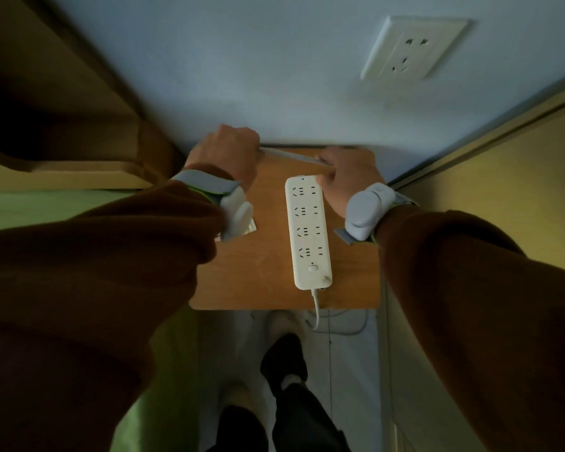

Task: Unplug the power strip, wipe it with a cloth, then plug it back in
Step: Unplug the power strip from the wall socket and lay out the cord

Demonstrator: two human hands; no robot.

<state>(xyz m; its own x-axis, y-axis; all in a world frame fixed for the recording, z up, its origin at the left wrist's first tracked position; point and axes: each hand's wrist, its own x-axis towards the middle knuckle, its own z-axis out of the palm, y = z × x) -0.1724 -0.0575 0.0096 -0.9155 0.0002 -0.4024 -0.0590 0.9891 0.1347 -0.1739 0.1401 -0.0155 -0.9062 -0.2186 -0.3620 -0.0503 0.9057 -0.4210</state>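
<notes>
Your power strip [309,231] lies flat, sockets up, along the middle of the small wooden table [261,275], its switch end toward you and its white cord [317,309] dropping off the near edge to the floor, where it trails out of sight. That placement gives you a steady surface to wipe against, so neither hand needs to hold the strip. The wall outlet [413,47] above and to the right shows empty sockets, which suggests the strip is already unplugged, though the plug itself is not visible. Both of your hands are at the far edge of the table, by the wall. Your left hand [224,154] is curled closed, and your right hand [348,177] is also closed, just beside the far end of the strip and possibly touching it. Between them stretches a thin pale thing [291,155], blurred; it could be a cloth pulled taut or a wipe being opened, but you cannot tell which from here. Held by both ends like that, it looks as if you are readying it before laying it on the strip. If so, the wiping is not yet begun, and the replugging comes after.
</notes>
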